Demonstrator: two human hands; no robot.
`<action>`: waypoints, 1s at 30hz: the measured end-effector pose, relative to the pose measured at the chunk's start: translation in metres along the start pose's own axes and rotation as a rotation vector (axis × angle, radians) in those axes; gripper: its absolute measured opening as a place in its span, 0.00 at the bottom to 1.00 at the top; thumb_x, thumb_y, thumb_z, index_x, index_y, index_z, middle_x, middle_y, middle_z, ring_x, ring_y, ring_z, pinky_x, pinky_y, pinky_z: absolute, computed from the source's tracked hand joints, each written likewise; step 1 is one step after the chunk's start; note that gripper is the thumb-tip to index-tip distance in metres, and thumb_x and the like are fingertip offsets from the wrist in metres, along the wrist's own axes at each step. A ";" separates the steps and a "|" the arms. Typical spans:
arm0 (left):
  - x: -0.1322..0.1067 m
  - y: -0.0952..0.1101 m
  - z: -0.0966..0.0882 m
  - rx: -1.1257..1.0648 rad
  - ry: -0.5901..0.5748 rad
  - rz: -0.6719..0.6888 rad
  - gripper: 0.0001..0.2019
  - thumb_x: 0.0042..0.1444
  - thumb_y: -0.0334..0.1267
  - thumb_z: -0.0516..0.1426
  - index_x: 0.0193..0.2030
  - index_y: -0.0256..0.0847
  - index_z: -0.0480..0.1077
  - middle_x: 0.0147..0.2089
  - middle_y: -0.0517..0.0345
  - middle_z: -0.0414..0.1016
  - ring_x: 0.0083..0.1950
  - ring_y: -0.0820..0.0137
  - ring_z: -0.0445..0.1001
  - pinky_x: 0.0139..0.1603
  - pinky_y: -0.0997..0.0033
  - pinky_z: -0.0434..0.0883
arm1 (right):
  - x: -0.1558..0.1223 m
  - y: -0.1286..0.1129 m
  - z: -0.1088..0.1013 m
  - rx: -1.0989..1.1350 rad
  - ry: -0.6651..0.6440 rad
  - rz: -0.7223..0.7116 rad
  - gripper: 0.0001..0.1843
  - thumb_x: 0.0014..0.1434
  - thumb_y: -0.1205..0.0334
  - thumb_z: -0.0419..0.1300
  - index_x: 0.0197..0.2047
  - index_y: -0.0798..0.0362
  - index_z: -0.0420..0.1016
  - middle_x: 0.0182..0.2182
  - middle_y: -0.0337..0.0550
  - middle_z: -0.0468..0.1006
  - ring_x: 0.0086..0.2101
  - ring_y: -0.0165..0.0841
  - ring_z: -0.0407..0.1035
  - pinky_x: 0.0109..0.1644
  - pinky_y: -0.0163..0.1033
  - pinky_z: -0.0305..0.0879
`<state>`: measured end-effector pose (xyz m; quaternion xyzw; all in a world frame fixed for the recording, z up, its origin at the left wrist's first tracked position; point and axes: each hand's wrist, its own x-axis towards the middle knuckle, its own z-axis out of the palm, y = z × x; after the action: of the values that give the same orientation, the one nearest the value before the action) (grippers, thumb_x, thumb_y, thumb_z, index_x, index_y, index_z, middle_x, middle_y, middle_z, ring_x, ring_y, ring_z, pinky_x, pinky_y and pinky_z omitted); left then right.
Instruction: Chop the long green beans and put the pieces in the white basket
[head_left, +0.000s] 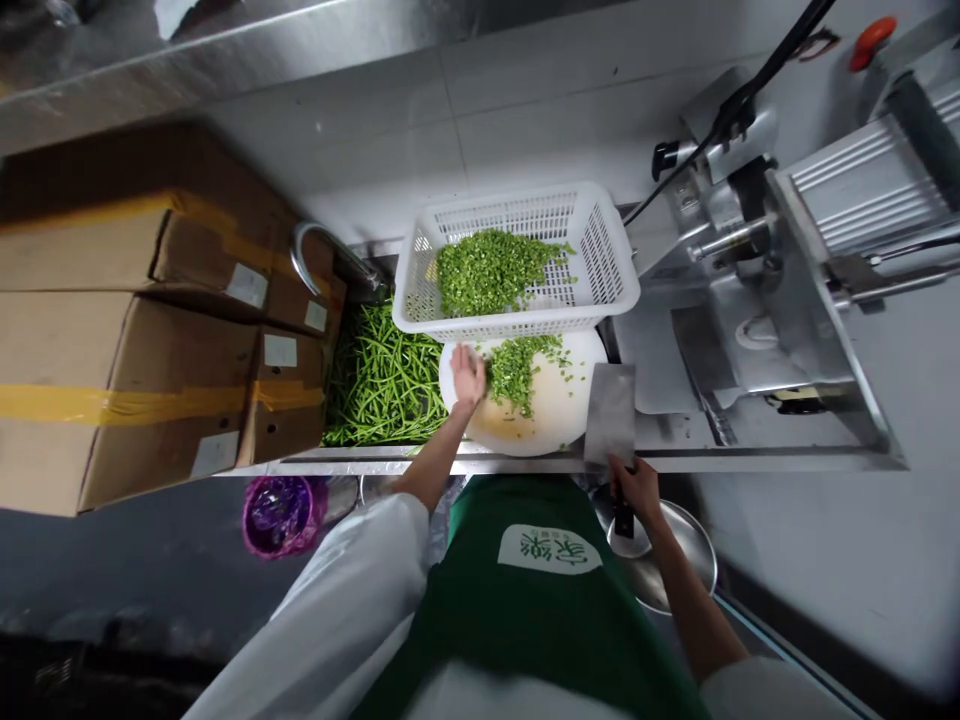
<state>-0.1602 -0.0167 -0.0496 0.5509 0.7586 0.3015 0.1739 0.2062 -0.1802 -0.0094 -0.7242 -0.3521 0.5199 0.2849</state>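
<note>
My right hand (637,488) is closed round the dark handle of a cleaver (611,410). The cleaver's broad blade lies over the right edge of a round white cutting board (574,425). At the board's left side my left hand (468,380) is open, fingers stretched out and slightly blurred, next to a pile of chopped green beans (514,375). Whether it touches the pile is hard to see. Behind the board, a white plastic basket (607,285) holds more chopped beans (487,270), its front rim above the board's back part.
Whole green beans (390,375) fill the sink area under a curved faucet (300,255). Cardboard boxes (180,400) are stacked at left. A metal slicing machine (817,290) stands at right. Below the counter are a purple-lined bin (279,515) and a steel bowl (686,545).
</note>
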 end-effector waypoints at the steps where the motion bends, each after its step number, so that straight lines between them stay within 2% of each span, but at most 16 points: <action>1: 0.006 0.011 0.010 -0.008 -0.029 0.032 0.31 0.69 0.57 0.43 0.67 0.37 0.65 0.73 0.40 0.60 0.78 0.61 0.51 0.77 0.51 0.50 | 0.007 -0.002 0.001 -0.004 -0.009 -0.009 0.26 0.49 0.35 0.65 0.24 0.47 0.63 0.13 0.37 0.69 0.14 0.34 0.65 0.18 0.38 0.62; 4: 0.013 0.039 0.032 -0.009 -0.058 0.089 0.30 0.69 0.58 0.44 0.65 0.39 0.68 0.73 0.44 0.60 0.77 0.62 0.54 0.77 0.54 0.54 | 0.031 -0.014 0.004 -0.042 -0.047 -0.039 0.24 0.51 0.37 0.64 0.24 0.48 0.65 0.14 0.37 0.70 0.15 0.33 0.65 0.18 0.38 0.63; 6: 0.012 0.048 0.037 -0.011 -0.076 0.100 0.30 0.69 0.58 0.44 0.65 0.39 0.69 0.72 0.44 0.62 0.76 0.61 0.54 0.77 0.53 0.54 | 0.049 -0.024 0.007 -0.033 -0.065 -0.046 0.23 0.50 0.38 0.65 0.25 0.47 0.65 0.14 0.37 0.70 0.14 0.32 0.64 0.18 0.38 0.63; 10: 0.004 0.048 0.029 -0.041 -0.278 0.247 0.31 0.70 0.56 0.44 0.68 0.38 0.66 0.72 0.46 0.64 0.77 0.61 0.55 0.77 0.51 0.54 | 0.074 -0.039 0.015 0.017 -0.131 -0.042 0.23 0.46 0.40 0.68 0.29 0.47 0.65 0.15 0.33 0.70 0.15 0.31 0.63 0.17 0.37 0.62; 13: -0.010 0.041 0.014 -0.067 -0.401 0.361 0.32 0.68 0.58 0.47 0.70 0.40 0.64 0.74 0.48 0.60 0.77 0.62 0.55 0.77 0.54 0.55 | 0.072 -0.041 0.026 0.010 -0.199 -0.043 0.23 0.46 0.39 0.67 0.30 0.47 0.65 0.15 0.33 0.70 0.15 0.31 0.64 0.17 0.37 0.62; 15: -0.026 0.037 0.007 -0.068 -0.361 0.334 0.34 0.67 0.59 0.50 0.73 0.41 0.60 0.76 0.47 0.54 0.77 0.62 0.53 0.76 0.56 0.56 | 0.063 -0.040 0.038 -0.015 -0.230 -0.048 0.23 0.47 0.39 0.66 0.30 0.47 0.65 0.16 0.33 0.70 0.16 0.32 0.64 0.17 0.37 0.62; 17: -0.046 0.040 0.008 -0.039 -0.255 0.239 0.39 0.64 0.60 0.53 0.75 0.41 0.54 0.78 0.44 0.48 0.78 0.59 0.50 0.76 0.54 0.57 | 0.050 -0.039 0.055 -0.051 -0.243 -0.071 0.22 0.49 0.39 0.65 0.29 0.47 0.65 0.15 0.34 0.71 0.16 0.32 0.65 0.18 0.36 0.62; 19: -0.068 0.049 0.017 0.006 -0.169 0.172 0.44 0.61 0.61 0.57 0.76 0.41 0.51 0.79 0.41 0.44 0.79 0.55 0.47 0.76 0.49 0.56 | 0.037 -0.039 0.076 -0.073 -0.244 -0.108 0.20 0.51 0.40 0.63 0.29 0.47 0.65 0.15 0.34 0.70 0.16 0.32 0.65 0.18 0.36 0.62; 21: -0.088 0.062 0.031 0.043 -0.120 0.158 0.46 0.57 0.61 0.61 0.76 0.43 0.53 0.79 0.42 0.41 0.79 0.50 0.43 0.76 0.44 0.55 | 0.025 -0.039 0.098 -0.068 -0.245 -0.133 0.20 0.53 0.40 0.62 0.29 0.47 0.65 0.14 0.34 0.70 0.15 0.32 0.65 0.19 0.36 0.61; 25: -0.108 0.080 0.050 0.008 -0.034 0.186 0.39 0.57 0.56 0.64 0.72 0.45 0.61 0.80 0.45 0.37 0.79 0.45 0.41 0.75 0.41 0.55 | 0.008 -0.038 0.127 -0.030 -0.252 -0.154 0.20 0.56 0.39 0.59 0.29 0.47 0.64 0.14 0.33 0.68 0.15 0.32 0.64 0.19 0.36 0.60; 30: -0.110 0.082 0.044 -0.095 -0.005 0.303 0.28 0.64 0.48 0.61 0.70 0.49 0.63 0.79 0.51 0.39 0.79 0.49 0.43 0.76 0.43 0.56 | -0.004 -0.034 0.133 0.027 -0.251 -0.153 0.23 0.58 0.37 0.57 0.27 0.46 0.60 0.13 0.34 0.67 0.14 0.31 0.62 0.18 0.37 0.58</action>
<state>-0.0378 -0.0914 -0.0370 0.6508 0.6514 0.3584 0.1541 0.0714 -0.1570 -0.0200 -0.6206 -0.4322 0.5879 0.2870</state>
